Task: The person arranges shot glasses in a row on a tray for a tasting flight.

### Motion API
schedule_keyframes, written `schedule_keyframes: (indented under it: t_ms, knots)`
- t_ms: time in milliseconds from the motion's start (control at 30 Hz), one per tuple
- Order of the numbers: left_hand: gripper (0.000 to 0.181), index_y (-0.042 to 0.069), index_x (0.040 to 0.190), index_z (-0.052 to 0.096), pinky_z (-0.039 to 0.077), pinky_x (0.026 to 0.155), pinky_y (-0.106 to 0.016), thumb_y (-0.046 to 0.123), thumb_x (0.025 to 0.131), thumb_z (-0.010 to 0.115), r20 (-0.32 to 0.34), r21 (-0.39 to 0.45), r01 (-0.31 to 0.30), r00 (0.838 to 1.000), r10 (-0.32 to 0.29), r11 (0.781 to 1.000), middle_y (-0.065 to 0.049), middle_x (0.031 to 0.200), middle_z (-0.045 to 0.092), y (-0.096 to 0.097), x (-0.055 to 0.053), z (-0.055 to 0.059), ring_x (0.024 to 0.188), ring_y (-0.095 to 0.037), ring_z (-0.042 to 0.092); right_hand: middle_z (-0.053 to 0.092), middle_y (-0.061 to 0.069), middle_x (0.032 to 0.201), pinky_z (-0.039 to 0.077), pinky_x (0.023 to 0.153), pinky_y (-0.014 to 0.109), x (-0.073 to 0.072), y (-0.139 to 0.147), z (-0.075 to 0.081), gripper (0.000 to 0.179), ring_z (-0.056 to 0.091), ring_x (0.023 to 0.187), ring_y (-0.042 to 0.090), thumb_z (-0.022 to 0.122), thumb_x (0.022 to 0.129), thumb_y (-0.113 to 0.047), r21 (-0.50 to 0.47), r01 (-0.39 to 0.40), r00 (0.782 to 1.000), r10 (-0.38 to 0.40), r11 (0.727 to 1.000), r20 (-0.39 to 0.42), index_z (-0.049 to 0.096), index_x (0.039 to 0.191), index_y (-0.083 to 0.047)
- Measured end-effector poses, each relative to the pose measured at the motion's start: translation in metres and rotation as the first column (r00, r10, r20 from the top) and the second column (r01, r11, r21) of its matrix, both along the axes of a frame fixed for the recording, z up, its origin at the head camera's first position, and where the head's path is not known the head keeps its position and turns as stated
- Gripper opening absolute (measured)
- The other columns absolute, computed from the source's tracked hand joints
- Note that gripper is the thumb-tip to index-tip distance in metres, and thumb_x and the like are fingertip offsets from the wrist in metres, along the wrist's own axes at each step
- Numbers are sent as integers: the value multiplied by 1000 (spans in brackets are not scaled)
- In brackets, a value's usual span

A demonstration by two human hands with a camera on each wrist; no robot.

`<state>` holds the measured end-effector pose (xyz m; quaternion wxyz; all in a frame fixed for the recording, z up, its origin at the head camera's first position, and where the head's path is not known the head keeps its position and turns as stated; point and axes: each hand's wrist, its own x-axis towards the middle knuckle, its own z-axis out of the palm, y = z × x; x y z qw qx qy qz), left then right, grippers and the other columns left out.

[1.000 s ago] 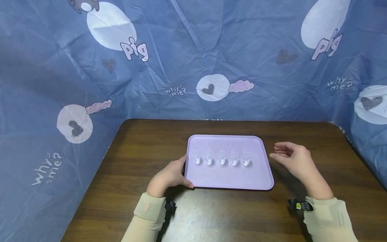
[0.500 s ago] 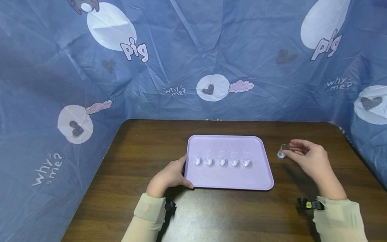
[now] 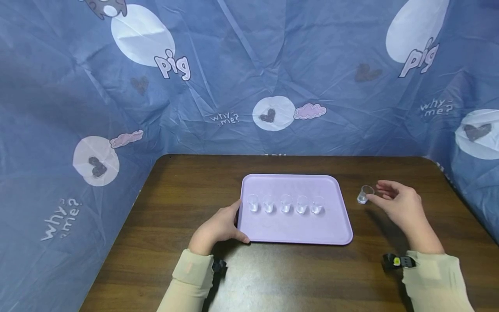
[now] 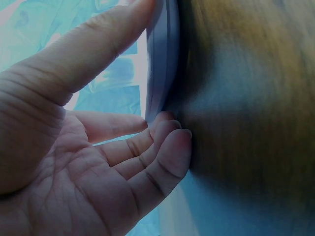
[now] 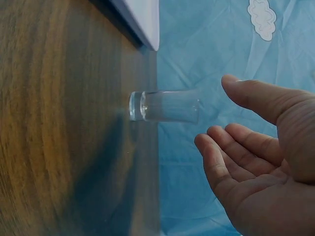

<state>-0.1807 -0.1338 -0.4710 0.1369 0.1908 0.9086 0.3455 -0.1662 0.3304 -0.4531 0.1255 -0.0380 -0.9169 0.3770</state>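
Note:
In the head view a small clear shot glass (image 3: 363, 199) stands upright on the table, to the right of a lilac tray (image 3: 292, 229). My right hand (image 3: 399, 208) is just right of that glass, thumb and fingers spread apart. A gap between fingertips and glass (image 5: 172, 105) shows in the right wrist view. My left hand (image 3: 220, 225) holds the tray at its near left corner, thumb at the front rim and fingers along the left side. Curled fingertips meet the tray's outer edge (image 4: 160, 64) in the left wrist view. Several shot glasses (image 3: 286, 203) stand in a row on the tray.
The brown wooden table (image 3: 304, 277) runs back to a blue printed cloth (image 3: 218, 86), which hangs behind it and at both sides. Bare wood surrounds the tray.
My right hand has moved right, away from the tray's side, and the single glass has come into view beside it. Over the last half second it barely shifts. The left hand stays put.

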Motion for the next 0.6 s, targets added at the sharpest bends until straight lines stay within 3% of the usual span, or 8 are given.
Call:
schedule_keyframes:
  t_ms: [600]
  knots:
    - [112,1,151,40,46,97,-48,17,59,101,10,1,-4,1000,4,1000,-17,124,64,-1,0,0,109,-30,60,70,27,106,45,62,12,-14,3,-20,55,69,95,38,85,85,-24,57,-20,997,15,998,72,64,119,14]
